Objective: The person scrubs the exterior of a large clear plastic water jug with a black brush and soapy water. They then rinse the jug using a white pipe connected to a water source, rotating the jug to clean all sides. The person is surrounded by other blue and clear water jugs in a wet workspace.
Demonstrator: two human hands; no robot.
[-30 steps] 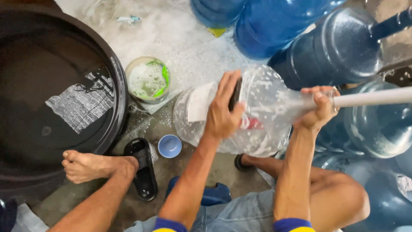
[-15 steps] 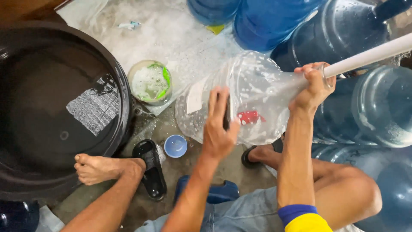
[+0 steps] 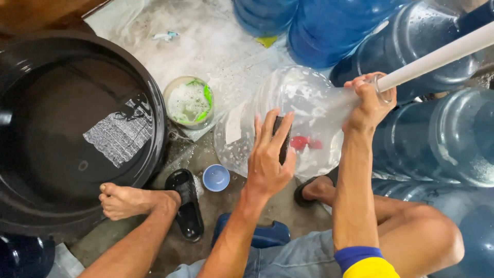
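Note:
A clear, wet water jug [image 3: 309,98] lies on its side in front of me, flecked with soap foam. My left hand [image 3: 268,159] presses a dark scrubber [image 3: 282,138] flat against the jug's near wall. At the jug's neck, my right hand [image 3: 366,105] is closed around the mouth, where a white pipe [image 3: 437,55] enters and slants up to the right. A red piece [image 3: 301,142] shows through the wall inside the jug.
A big black tub [image 3: 158,121] of water fills the left. A green-rimmed pail of suds [image 3: 189,103] and a small blue cap [image 3: 216,177] sit beside it. Several blue water jugs [image 3: 442,139] crowd the right and top. My bare foot [image 3: 128,201], a black sandal [image 3: 188,208] and a blue stool [image 3: 267,234] are below.
My left hand slid with the scrubber from the jug's upper side down to its near wall. The white pipe's outer end tilted upward, with my right hand still holding the neck.

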